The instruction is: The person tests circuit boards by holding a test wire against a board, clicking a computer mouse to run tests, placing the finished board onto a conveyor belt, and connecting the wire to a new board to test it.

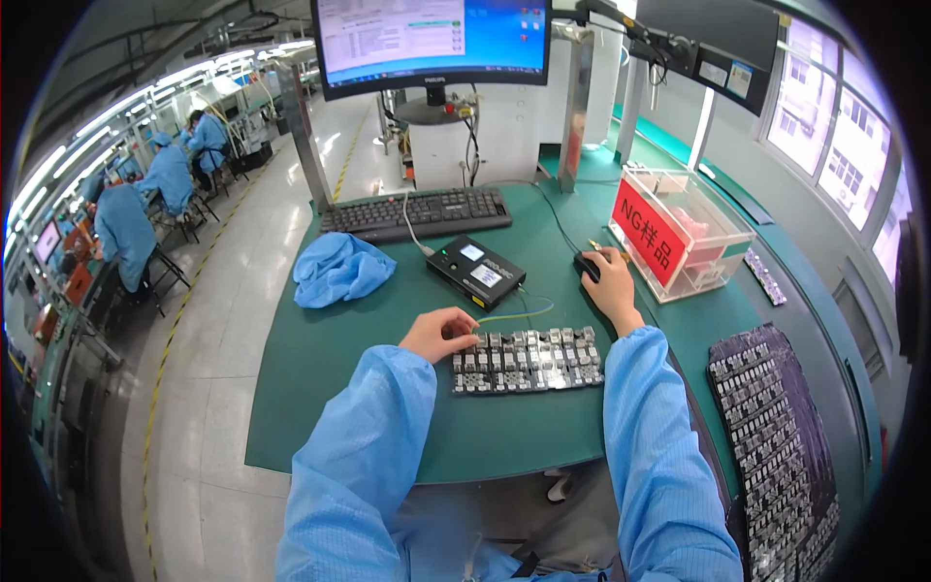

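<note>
Nearest first: blue sleeves come up from the bottom of the frame. The L hand (438, 335) is curled at the upper L corner of the board panel (529, 369), approx. lower centre of pic. Fingertips are bunched by the end of a thin cable (524, 314), but whether it's gripped can't be told, tbh. The R hand (613, 288) is closed loosely over the mouse (587, 264), R of centre.

Progress-wise: panel's been laid out in one piece and the cable's been run from the black box (477, 273), whose small display is lit. Looks like it's midway w/ this panel imo, but no. of boards done vs. left can't be read. More boards (776, 446) are laid out lower R; done or waiting, no idea.

Further back, a blue cloth (339, 270) is bunched L of the box, kbd (417, 213) behind it, red-labelled clear bin (645, 233) upper R. Monitor (436, 48) is on up top, text unreadable. Co-workers (126, 233) are seated far L.
</note>
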`<act>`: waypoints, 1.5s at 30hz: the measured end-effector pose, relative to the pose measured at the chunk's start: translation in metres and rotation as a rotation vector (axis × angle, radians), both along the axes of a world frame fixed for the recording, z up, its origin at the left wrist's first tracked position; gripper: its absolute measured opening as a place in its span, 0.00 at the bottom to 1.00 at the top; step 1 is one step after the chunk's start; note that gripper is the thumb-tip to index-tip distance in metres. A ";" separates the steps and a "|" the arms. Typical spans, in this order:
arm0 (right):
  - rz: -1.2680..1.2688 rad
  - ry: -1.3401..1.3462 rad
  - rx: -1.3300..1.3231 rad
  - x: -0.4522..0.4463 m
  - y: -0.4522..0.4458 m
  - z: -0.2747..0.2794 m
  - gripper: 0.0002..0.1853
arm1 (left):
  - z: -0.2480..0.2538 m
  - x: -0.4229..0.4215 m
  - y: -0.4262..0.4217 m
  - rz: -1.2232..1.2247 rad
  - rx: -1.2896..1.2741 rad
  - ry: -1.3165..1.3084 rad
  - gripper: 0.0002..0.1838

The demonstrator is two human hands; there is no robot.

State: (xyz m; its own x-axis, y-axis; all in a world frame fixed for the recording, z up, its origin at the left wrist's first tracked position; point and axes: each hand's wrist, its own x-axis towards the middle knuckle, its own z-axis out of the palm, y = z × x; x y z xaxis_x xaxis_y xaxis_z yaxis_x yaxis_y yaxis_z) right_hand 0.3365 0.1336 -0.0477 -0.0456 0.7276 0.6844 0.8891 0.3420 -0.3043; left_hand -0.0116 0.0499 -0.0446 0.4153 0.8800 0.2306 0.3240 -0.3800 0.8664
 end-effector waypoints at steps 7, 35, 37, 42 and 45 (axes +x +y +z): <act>0.032 0.048 -0.035 0.003 -0.006 0.003 0.21 | -0.002 0.000 0.000 0.013 0.008 0.001 0.11; 0.031 -0.041 -0.017 0.002 0.009 -0.003 0.20 | -0.010 0.000 0.001 0.049 0.067 0.024 0.11; 0.033 -0.042 -0.018 0.002 0.010 -0.004 0.20 | -0.005 0.000 -0.001 0.058 0.069 0.028 0.11; 0.032 -0.032 -0.027 0.001 0.006 -0.001 0.20 | -0.003 -0.001 -0.001 0.066 0.004 0.072 0.14; 0.028 -0.019 -0.086 -0.001 0.003 0.004 0.21 | -0.003 0.000 -0.002 0.068 0.025 0.081 0.14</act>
